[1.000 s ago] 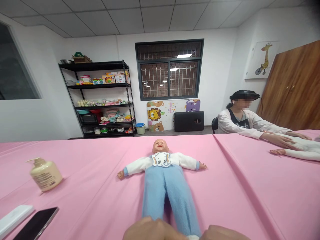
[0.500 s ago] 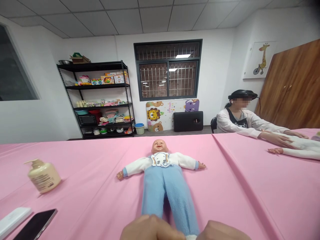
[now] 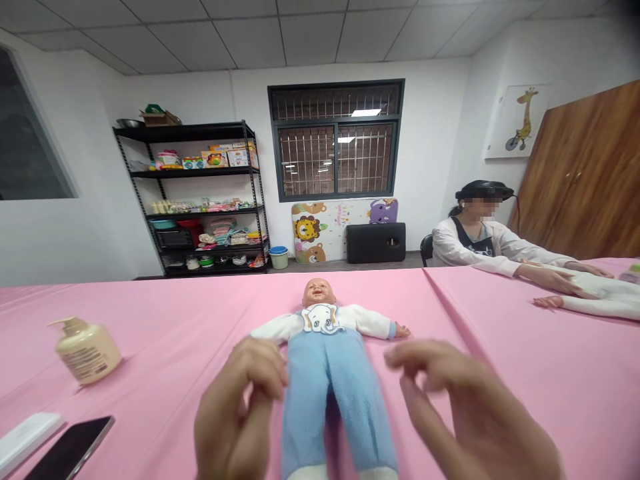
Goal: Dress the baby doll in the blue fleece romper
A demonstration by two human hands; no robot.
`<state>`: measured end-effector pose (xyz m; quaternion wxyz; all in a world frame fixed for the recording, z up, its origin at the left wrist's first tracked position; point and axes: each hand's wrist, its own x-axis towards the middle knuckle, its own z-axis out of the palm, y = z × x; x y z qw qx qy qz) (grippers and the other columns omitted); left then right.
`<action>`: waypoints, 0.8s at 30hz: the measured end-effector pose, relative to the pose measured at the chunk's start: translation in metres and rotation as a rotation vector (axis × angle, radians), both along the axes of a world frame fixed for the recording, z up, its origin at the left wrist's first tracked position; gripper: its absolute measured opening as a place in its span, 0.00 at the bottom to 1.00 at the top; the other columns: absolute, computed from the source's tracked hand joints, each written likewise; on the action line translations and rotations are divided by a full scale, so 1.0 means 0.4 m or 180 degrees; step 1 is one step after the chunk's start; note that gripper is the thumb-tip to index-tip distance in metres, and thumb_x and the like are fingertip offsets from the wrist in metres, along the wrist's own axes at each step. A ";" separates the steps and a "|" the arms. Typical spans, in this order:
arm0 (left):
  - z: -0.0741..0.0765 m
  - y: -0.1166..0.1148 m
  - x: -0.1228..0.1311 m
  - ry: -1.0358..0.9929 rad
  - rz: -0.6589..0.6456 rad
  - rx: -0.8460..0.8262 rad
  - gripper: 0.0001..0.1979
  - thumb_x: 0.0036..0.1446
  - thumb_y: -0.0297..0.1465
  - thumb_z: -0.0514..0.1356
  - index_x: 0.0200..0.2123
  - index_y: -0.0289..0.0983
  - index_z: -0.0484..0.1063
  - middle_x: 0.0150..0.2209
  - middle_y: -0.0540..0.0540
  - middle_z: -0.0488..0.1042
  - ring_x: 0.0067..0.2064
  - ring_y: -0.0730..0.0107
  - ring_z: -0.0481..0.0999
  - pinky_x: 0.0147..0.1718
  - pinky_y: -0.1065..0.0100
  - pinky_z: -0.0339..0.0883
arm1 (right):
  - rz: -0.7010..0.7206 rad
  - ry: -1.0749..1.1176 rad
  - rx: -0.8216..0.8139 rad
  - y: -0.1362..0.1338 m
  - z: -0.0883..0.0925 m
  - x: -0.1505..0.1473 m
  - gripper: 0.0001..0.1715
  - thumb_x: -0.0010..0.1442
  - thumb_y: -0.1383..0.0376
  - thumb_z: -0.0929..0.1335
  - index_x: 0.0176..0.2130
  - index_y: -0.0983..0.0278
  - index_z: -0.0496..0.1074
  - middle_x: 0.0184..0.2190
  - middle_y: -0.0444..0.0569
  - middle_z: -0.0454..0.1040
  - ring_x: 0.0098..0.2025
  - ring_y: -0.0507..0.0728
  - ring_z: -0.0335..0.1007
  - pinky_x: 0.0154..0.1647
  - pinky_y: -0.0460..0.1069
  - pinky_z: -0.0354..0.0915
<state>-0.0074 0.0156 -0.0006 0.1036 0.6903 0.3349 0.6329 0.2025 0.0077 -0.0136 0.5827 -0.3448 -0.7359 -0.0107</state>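
Centrally on the pink-covered table (image 3: 165,427) lies a baby doll (image 3: 320,373), face up with its arms spread, in a white top with an elephant bib (image 3: 320,318) and blue fleece trousers (image 3: 313,407); the person's hands sit over it, one on each side of its trousers. The left hand (image 3: 240,407) is half-curled and grips nothing, its fingertips just beside the doll's waist; the right hand (image 3: 470,407) is loosely open and grips nothing, a little further from the trousers. Near the table's left side stand a cream pump bottle (image 3: 86,350), a white rectangular device (image 3: 25,440) and a black smartphone (image 3: 70,450); at the right, a seated co-worker (image 3: 475,240) rests a hand (image 3: 547,280) on a second doll (image 3: 605,307); behind, a black metal shelf unit (image 3: 195,172) holds boxes and folded cloth.
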 end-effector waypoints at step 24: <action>-0.442 0.457 -0.147 0.0241 -0.0073 -0.2320 0.22 0.48 0.43 0.51 0.38 0.30 0.66 0.42 0.41 0.69 0.46 0.67 0.69 0.52 0.64 0.60 | -0.0228 0.1057 -0.2812 0.499 -0.495 0.062 0.34 0.47 0.44 0.60 0.33 0.73 0.66 0.27 0.48 0.67 0.27 0.42 0.56 0.31 0.38 0.54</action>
